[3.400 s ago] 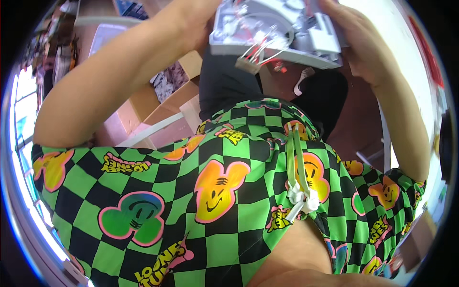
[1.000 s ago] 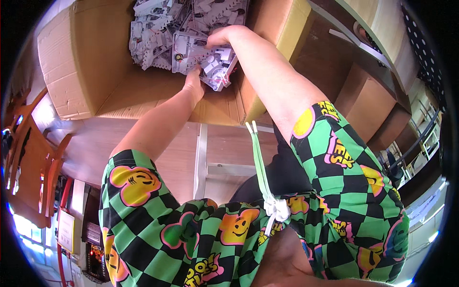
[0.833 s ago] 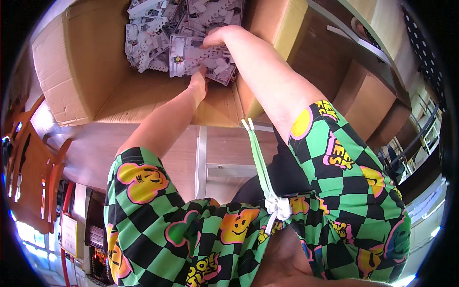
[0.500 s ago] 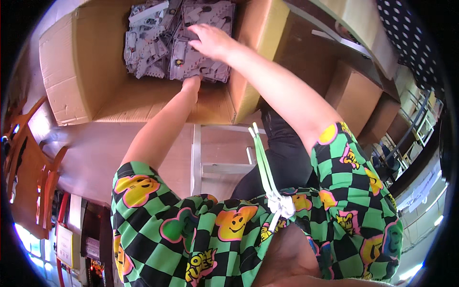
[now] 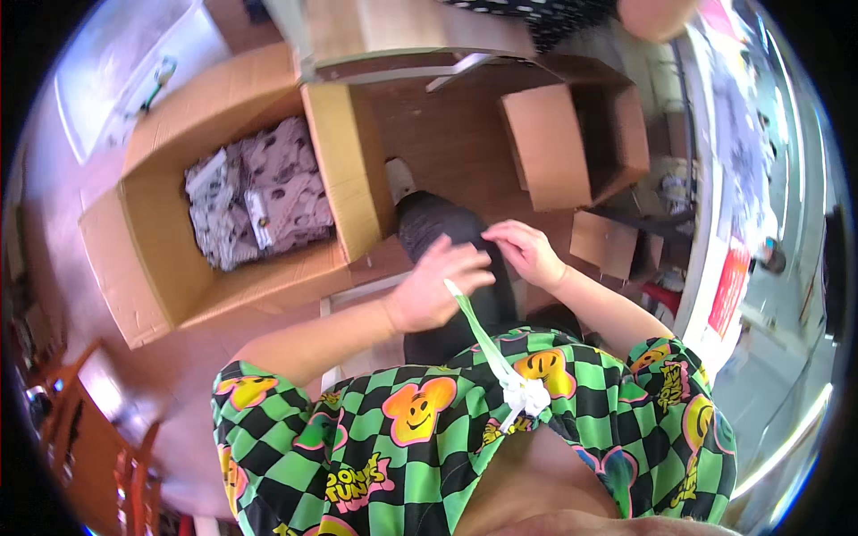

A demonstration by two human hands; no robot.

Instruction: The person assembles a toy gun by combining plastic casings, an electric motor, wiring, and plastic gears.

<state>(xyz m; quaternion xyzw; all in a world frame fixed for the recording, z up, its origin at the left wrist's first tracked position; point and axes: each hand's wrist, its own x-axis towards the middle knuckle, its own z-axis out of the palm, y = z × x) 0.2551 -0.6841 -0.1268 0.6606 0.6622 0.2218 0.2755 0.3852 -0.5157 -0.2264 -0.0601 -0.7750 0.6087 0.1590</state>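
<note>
Over my lap, my left hand hangs with its fingers spread, holding nothing that I can see. A short way to its right is my right hand, with fingers stretched and slightly bent and nothing visible in them. The two hands are apart, above my dark trousers. To the left of them stands an open cardboard box with its flaps out. Inside lie stacks of flat, greyish pieces with dark spots and jagged edges; their exact kind is unclear.
A wooden tabletop crosses the far side, with a person in spotted dark cloth beyond it. Another open carton stands far right, a smaller one nearer. An orange-brown wooden chair is at lower left.
Both hands have left the grey pieces in the box and come back over my lap. My view has swung right, so the box now sits further left.
</note>
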